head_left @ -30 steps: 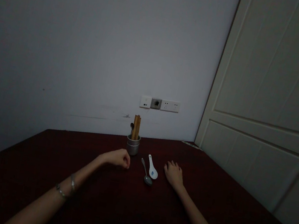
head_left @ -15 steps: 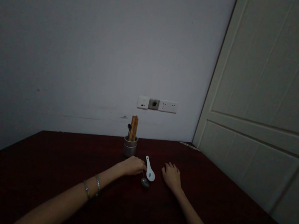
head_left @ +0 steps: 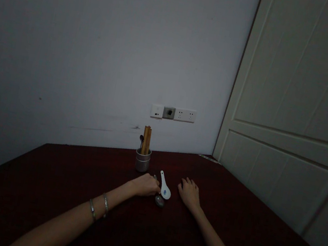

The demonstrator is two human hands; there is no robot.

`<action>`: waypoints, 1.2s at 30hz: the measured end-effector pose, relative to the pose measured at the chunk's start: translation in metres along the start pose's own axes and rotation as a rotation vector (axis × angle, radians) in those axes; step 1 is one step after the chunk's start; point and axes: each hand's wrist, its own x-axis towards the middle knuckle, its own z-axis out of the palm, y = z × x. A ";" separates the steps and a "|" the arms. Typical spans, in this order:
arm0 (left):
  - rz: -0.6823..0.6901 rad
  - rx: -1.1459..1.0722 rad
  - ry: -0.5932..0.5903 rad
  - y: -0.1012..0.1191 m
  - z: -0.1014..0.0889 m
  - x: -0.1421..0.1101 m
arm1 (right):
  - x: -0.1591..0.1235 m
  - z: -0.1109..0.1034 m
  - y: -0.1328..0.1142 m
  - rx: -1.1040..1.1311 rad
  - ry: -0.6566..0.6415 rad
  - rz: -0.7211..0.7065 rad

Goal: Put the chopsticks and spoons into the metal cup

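Observation:
My left hand is closed round the handle of a metal spoon, whose bowl lies toward me on the table. The tip of its handle pokes out beyond my fingers. Just right of it lies a white soup spoon with a small blue mark in its bowl, handle pointing away. My right hand rests palm down on the table with fingers spread, holding nothing, a short way right of the white spoon. Behind my left hand stands a metal cup with several wooden chopsticks and a dark spoon upright in it.
The dark red table reaches back to a pale wall with sockets on it. A white panelled door borders the right side. A thin flat strip lies at the table's far right corner.
My left hand has shifted slightly toward me along the metal spoon's handle, and the handle's tip now shows past my fingers. My right hand and the white soup spoon stay put.

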 end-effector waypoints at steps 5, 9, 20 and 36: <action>-0.012 -0.034 0.016 0.001 0.001 -0.001 | 0.000 0.000 0.001 0.000 0.002 -0.004; -0.010 -0.091 0.055 -0.003 -0.002 -0.008 | 0.000 0.000 0.001 -0.006 -0.001 -0.008; -0.290 -0.571 0.264 -0.030 -0.036 -0.029 | 0.000 0.000 0.001 0.009 -0.008 -0.004; -0.953 -1.307 0.650 -0.037 -0.019 -0.059 | 0.002 0.003 0.004 0.026 0.022 -0.005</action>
